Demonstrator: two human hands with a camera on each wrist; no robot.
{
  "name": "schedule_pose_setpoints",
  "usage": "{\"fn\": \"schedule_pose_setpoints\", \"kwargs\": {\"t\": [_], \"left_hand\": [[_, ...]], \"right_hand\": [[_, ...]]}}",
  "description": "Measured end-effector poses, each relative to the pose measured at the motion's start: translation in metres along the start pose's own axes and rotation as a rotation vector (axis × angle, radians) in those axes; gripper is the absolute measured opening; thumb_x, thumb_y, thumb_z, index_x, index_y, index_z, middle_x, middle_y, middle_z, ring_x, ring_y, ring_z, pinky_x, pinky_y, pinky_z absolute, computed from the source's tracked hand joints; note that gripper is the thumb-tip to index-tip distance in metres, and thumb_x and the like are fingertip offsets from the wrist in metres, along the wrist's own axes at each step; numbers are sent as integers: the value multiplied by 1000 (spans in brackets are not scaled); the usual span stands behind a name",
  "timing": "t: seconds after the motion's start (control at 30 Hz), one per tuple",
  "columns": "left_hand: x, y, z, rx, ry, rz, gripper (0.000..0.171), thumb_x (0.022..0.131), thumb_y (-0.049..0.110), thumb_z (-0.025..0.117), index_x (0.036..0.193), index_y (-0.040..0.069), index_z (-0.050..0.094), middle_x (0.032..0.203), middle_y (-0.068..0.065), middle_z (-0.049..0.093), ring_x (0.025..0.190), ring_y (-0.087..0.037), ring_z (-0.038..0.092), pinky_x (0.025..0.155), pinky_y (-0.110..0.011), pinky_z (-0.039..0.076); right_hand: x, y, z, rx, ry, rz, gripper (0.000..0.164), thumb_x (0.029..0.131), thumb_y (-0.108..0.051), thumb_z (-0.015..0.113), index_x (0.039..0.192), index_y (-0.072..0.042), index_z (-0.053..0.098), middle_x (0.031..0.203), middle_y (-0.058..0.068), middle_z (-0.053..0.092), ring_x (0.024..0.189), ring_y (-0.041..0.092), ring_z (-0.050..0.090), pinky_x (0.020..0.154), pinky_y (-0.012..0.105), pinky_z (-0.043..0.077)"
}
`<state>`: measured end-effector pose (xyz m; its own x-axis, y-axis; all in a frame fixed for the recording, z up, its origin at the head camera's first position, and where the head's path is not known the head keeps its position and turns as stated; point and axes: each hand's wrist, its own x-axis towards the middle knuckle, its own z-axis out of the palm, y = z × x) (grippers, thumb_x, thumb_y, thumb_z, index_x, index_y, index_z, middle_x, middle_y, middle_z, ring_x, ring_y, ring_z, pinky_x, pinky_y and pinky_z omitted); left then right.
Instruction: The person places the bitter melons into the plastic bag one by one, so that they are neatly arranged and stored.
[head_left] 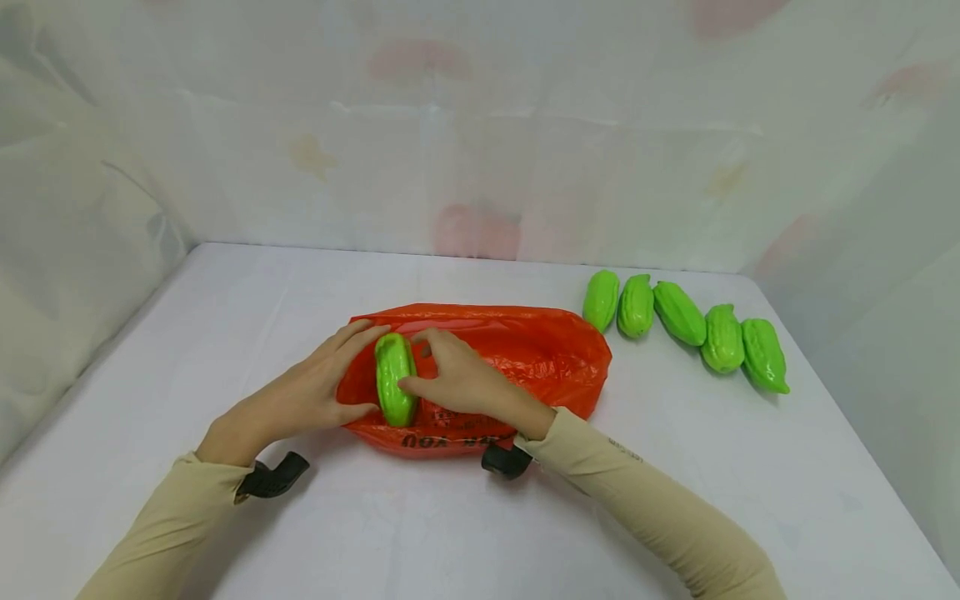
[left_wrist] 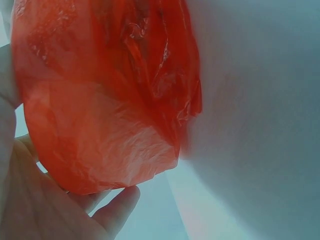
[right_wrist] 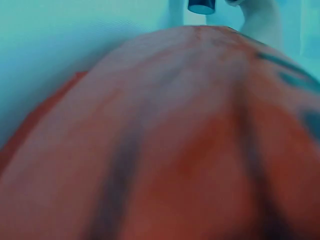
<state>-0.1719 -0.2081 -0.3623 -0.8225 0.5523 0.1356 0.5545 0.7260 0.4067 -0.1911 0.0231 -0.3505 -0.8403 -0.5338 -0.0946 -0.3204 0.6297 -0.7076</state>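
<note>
A ridged green bitter melon (head_left: 395,379) lies over the left part of a red plastic bag (head_left: 547,354) in the head view. My right hand (head_left: 465,375) holds it from the right, thumb and fingertips at its side. My left hand (head_left: 322,379) is at the bag's left end, fingers spread along the far rim and thumb by the near rim. In the left wrist view, the left thumb (left_wrist: 120,207) touches the bag's edge, and some fingers are hidden behind the plastic. The right wrist view is filled by the blurred bag (right_wrist: 190,165); the right fingers are not visible there.
To the right of the bag, several more bitter melons lie in a slanting row, from one melon (head_left: 602,300) beside the bag to another (head_left: 765,356) near the table's right edge. A white table (head_left: 300,533) lies beneath, with printed curtains (head_left: 480,133) behind it.
</note>
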Motion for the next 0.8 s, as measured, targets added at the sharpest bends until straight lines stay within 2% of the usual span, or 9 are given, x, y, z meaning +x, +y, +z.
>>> {"fn": "schedule_pose_setpoints", "kwargs": {"t": [0.1, 0.33, 0.57, 0.8], "left_hand": [[0, -1, 0, 4, 4, 4, 95, 78, 13, 82, 154, 9, 26, 158, -14, 27, 143, -39, 32, 106, -61, 42], [0, -2, 0, 5, 6, 13, 95, 78, 14, 82, 154, 10, 26, 158, -12, 27, 142, -38, 33, 106, -62, 42], [1, 0, 0, -6, -3, -1, 94, 78, 14, 82, 154, 10, 26, 158, -13, 27, 143, -38, 32, 106, -63, 41], [1, 1, 0, -7, -8, -12, 94, 79, 15, 81, 155, 11, 26, 159, -13, 26, 144, -38, 31, 106, -62, 41]], "right_hand": [[-5, 1, -7, 24, 12, -3, 62, 93, -36, 67, 143, -9, 44, 136, 9, 55, 122, 24, 56, 97, 39, 52], [-18, 6, -24, 73, 40, -20, 55, 93, -36, 66, 140, -12, 49, 134, 9, 59, 98, 20, 67, 86, 35, 55], [-27, 11, -35, 90, 67, -7, 53, 93, -37, 66, 139, -17, 49, 133, 7, 60, 96, 17, 66, 85, 33, 55], [-32, 13, -40, 105, 119, -8, 54, 93, -38, 67, 140, -19, 49, 126, -2, 63, 93, 14, 66, 84, 31, 55]]}}
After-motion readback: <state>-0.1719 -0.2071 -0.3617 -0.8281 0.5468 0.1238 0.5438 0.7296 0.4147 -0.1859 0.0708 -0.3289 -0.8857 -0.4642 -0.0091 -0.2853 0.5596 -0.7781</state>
